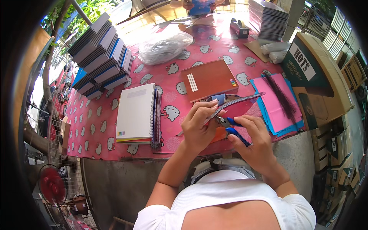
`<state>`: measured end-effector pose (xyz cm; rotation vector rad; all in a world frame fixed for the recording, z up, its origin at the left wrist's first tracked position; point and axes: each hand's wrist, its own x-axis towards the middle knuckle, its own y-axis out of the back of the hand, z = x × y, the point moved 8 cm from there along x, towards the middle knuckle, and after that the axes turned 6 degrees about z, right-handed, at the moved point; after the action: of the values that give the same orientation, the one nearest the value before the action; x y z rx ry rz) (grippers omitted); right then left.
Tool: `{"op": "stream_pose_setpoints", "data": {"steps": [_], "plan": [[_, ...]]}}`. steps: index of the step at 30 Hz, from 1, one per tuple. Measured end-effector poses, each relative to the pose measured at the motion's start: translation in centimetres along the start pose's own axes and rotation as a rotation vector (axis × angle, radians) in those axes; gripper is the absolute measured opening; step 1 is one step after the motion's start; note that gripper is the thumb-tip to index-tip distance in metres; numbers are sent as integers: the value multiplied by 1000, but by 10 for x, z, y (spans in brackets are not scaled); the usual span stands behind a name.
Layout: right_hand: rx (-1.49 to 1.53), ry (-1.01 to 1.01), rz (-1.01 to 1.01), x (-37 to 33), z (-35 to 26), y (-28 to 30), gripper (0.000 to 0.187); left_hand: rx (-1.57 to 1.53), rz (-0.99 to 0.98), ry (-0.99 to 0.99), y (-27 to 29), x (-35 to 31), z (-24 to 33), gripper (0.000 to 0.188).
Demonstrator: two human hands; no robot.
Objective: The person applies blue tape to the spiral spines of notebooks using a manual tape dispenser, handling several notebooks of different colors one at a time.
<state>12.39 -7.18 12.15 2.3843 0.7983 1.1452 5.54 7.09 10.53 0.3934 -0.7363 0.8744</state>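
Observation:
My left hand (201,120) is closed on a spiral-bound notebook, held on edge so that mainly its dark coil (239,100) shows, running up to the right. Blue-handled pliers (237,132) are gripped in my right hand (253,140), their jaws at the near end of the coil. Whether the jaws touch the wire is too small to tell. Beyond my hands lies a notebook with a brown cover (211,80). To the left is a stack of coil-bound notebooks (136,111), a white page on top.
Tall piles of notebooks (101,55) stand at the far left, beside a clear plastic bag (165,46). Pink and blue sheets (270,99) with loose black coils (281,97) lie at right by a cardboard box (318,76). Far back are a tape dispenser (239,28), another stack (268,19) and another person's hands.

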Motion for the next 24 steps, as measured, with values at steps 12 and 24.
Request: {"op": "stream_pose_setpoints", "data": {"steps": [12, 24], "plan": [[420, -536, -35, -12, 131, -18, 35, 190, 428, 121, 111, 24, -12, 20], [35, -114, 210, 70, 218, -71, 11, 507, 1080, 514, 412, -103, -148, 22]]}}
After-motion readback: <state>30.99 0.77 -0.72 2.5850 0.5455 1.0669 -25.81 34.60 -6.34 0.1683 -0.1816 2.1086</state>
